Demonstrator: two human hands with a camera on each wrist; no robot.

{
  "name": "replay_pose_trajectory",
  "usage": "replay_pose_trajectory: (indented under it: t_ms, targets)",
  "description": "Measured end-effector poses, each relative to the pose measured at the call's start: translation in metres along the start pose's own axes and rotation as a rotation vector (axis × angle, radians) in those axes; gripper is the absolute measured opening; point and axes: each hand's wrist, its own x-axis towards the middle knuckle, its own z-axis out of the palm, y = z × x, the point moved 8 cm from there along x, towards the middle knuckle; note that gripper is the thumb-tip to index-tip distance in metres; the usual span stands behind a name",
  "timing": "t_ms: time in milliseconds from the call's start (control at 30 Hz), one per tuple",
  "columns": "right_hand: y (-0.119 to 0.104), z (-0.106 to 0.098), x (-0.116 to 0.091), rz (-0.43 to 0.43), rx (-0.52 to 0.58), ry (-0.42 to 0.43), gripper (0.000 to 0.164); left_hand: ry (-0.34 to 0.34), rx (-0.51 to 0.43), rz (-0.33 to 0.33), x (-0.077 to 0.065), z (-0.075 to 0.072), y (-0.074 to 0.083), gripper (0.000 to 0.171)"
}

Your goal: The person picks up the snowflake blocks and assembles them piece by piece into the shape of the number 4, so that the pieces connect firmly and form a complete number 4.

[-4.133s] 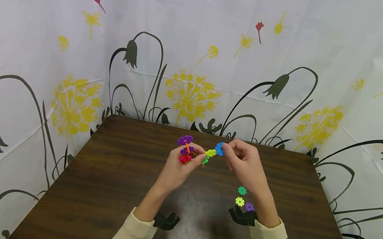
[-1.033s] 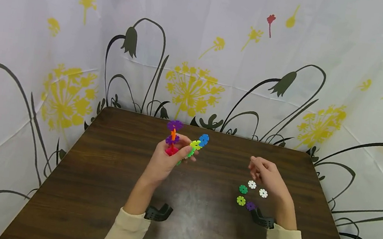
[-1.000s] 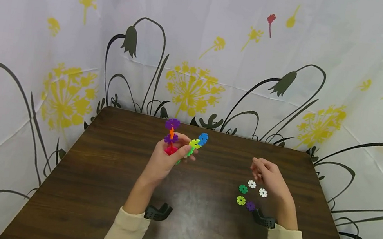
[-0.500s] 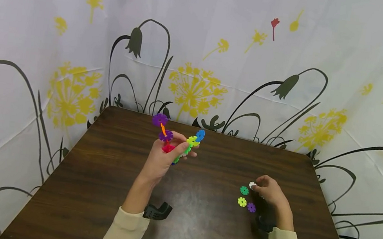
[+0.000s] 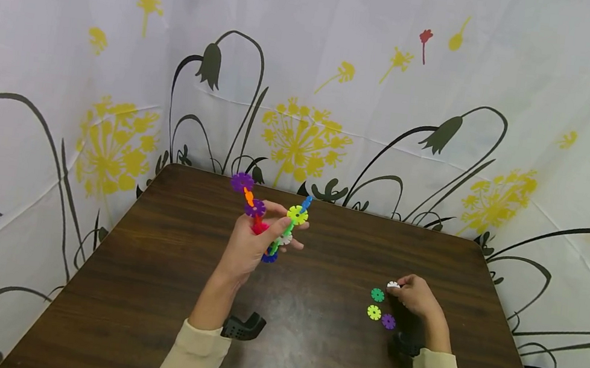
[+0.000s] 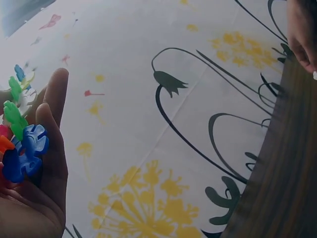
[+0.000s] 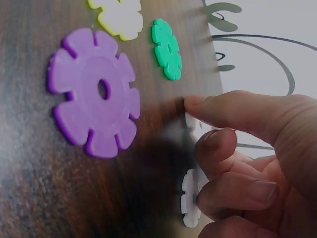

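My left hand (image 5: 251,247) holds up a bent chain of notched interlocking discs between thumb and fingers. In the head view a purple disc (image 5: 242,182) tops its left end, and a yellow disc (image 5: 297,214) and a blue disc (image 5: 306,204) lead its right end. A dark blue disc (image 6: 35,141) lies against the palm in the left wrist view. Down at the table, my right hand (image 5: 420,298) pinches a white disc (image 5: 393,285) with thumb and index finger. A second white disc (image 7: 188,199) sits beside its curled fingers in the right wrist view, partly hidden.
Left of the right hand lie a green disc (image 5: 377,295), a lime-yellow disc (image 5: 374,312) and a purple disc (image 5: 388,321), flat on the brown wooden table (image 5: 309,343). Behind the table hangs a white curtain (image 5: 311,40) with printed flowers.
My right hand has let go of the blue disc on the chain, moved right and come down onto a white disc. The left hand has drawn left and turned the chain.
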Motion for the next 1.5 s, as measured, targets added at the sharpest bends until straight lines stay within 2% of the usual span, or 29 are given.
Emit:
replay_pose_trajectory:
  t_ms: [200,400,533,767,967,1100,1233,1500]
  targets:
    - [-0.002,-0.005,-0.002,0.001,0.045,0.023,0.022,-0.008,-0.003,-0.006,0.001,0.005,-0.001,0.012]
    - [-0.034,-0.012,-0.008,-0.122,0.100,0.048,0.033,-0.002,-0.026,0.002,0.003,0.012,-0.004,0.009]
    - [-0.071,-0.015,-0.017,-0.233,0.173,0.046,0.034,-0.005,-0.019,-0.039,0.002,0.017,-0.010,0.009]
    - [-0.154,-0.023,-0.044,-0.470,0.340,0.018,0.022,-0.010,0.001,-0.093,0.000,0.023,-0.016,0.016]
    - [-0.217,-0.036,-0.075,-0.647,0.454,0.059,0.016,-0.055,0.006,-0.127,-0.001,0.033,-0.019,0.020]
    - [-0.250,-0.040,-0.089,-0.738,0.457,0.099,0.013,-0.090,-0.002,-0.148,-0.003,0.040,-0.018,0.022]
    - [-0.267,-0.040,-0.093,-0.761,0.435,0.137,0.015,-0.103,-0.020,-0.163,-0.005,0.042,-0.018,0.023]
    - [-0.274,-0.036,-0.093,-0.778,0.421,0.173,0.015,-0.129,-0.022,-0.173,-0.005,0.041,-0.022,0.024]
